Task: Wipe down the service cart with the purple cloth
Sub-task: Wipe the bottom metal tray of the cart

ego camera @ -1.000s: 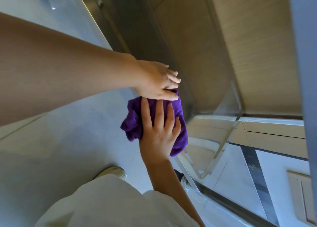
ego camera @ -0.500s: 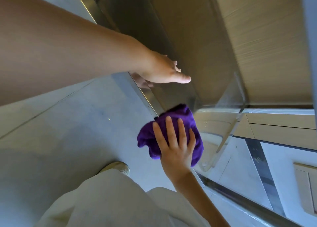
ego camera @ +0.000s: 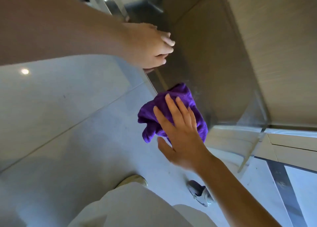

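Note:
The service cart [ego camera: 202, 58] is a shiny steel one whose top runs from the upper left down to a near corner at the right. The crumpled purple cloth [ego camera: 181, 96] lies on the cart's top at its left edge, partly hanging over it. My right hand [ego camera: 180, 132] presses on the cloth with straight, spread fingers. Farther along the same edge, my left hand [ego camera: 149, 46] rests on the cart's top with its fingers bent and holds nothing.
A grey tiled floor [ego camera: 68, 115] spreads to the left of the cart. My pale trouser leg [ego camera: 133, 208] and a shoe [ego camera: 135, 179] are at the bottom, with a cart wheel [ego camera: 199, 192] beside them. Beige wood panelling [ego camera: 274, 46] stands behind the cart.
My right hand has slid the cloth along the cart's edge toward the near corner. The two hands, first touching, have drawn apart; my left hand stays farther up the edge.

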